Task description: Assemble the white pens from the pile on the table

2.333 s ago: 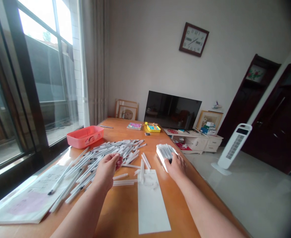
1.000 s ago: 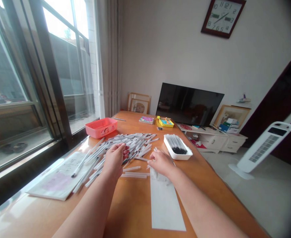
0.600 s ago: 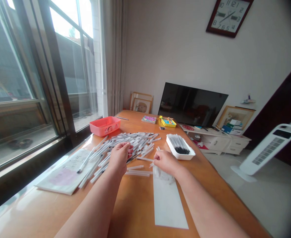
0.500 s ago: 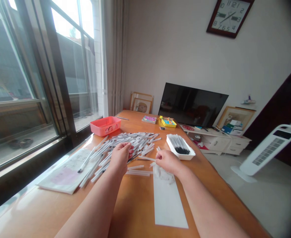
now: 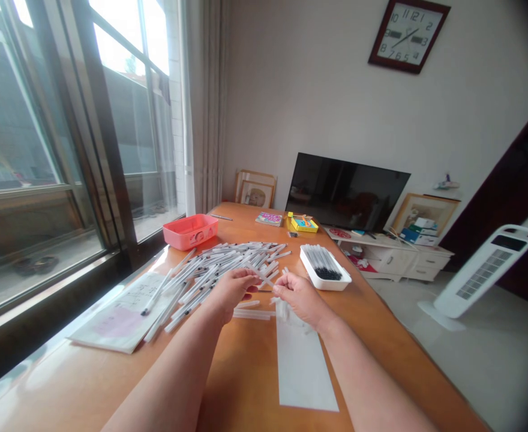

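Note:
Over the near side of the pen pile, my right hand (image 5: 299, 295) pinches one end of a whitish pen barrel (image 5: 264, 277). The barrel slants up and left to my left hand (image 5: 236, 289), whose closed fingertips meet it; anything smaller in them is hidden. Beyond my left hand spreads a heap of white pens (image 5: 219, 258), several with dark parts. Small translucent pen caps (image 5: 284, 309) lie under my right hand on a long white sheet (image 5: 306, 372). A few loose barrels (image 5: 254, 314) rest between my wrists. Right of my right hand stands a white tray (image 5: 336, 284) with black-ended pens.
A pink plastic basket (image 5: 183, 235) stands behind the heap at the left. Under some pens lies a printed paper packet (image 5: 115, 318). Farther back are a small colourful book (image 5: 269, 219) and a yellow box (image 5: 304, 225). The table's right edge drops to the floor near a tower fan (image 5: 493, 282).
My left hand has moved right toward my right hand, and they now meet at the barrel. The barrel, held level before, has its left end raised. The view has shifted slightly.

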### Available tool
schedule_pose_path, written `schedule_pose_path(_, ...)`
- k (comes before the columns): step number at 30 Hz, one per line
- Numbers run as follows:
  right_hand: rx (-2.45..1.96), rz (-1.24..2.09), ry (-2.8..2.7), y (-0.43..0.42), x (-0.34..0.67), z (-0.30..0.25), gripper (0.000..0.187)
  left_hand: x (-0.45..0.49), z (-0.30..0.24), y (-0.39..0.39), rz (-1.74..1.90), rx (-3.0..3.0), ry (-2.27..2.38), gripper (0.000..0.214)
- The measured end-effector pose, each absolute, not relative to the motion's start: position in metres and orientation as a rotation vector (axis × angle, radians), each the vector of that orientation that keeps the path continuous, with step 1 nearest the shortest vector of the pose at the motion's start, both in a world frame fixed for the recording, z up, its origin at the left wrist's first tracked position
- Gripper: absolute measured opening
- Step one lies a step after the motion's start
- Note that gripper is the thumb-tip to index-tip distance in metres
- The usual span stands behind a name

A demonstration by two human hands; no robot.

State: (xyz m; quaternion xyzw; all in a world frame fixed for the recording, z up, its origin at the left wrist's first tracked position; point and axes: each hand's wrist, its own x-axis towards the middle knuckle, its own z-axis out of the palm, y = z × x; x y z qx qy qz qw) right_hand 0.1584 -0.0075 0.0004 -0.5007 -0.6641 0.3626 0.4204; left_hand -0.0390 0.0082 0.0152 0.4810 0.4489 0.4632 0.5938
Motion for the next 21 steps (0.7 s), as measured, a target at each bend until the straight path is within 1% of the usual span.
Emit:
schedule_pose_path(6,-1.202,1.017,-1.66,-0.01,0.156,-0.003,0.023,-0.033,0.013,0.007,1.062,1.042,0.901,0.034)
schedule_pose_path(10,-1.275,0.957,-1.583,-0.004,0.168,-0.012,0.022,-0.036,0.013,0.012,1.15,1.017,0.916,0.036)
schedule_pose_path(13,-1.408,0.741,-1.608,0.003,0.174,-0.022,0.018,-0.044,0.015,0.017,1.321,0.971,0.991,0.036)
schedule_pose_path(17,-1.545,0.4,-1.872,0.002,0.162,-0.02,0.013,-0.057,0.016,0.026,1.515,0.842,1.108,0.037)
schedule_pose_path(19,-1.553,0.237,-2.033,-0.002,0.148,-0.013,0.014,-0.061,0.014,0.03,1.558,0.787,1.136,0.04)
schedule_pose_path(21,-1.545,0.13,-2.175,-0.005,0.132,-0.005,0.018,-0.064,0.012,0.033,1.572,0.752,1.139,0.044)
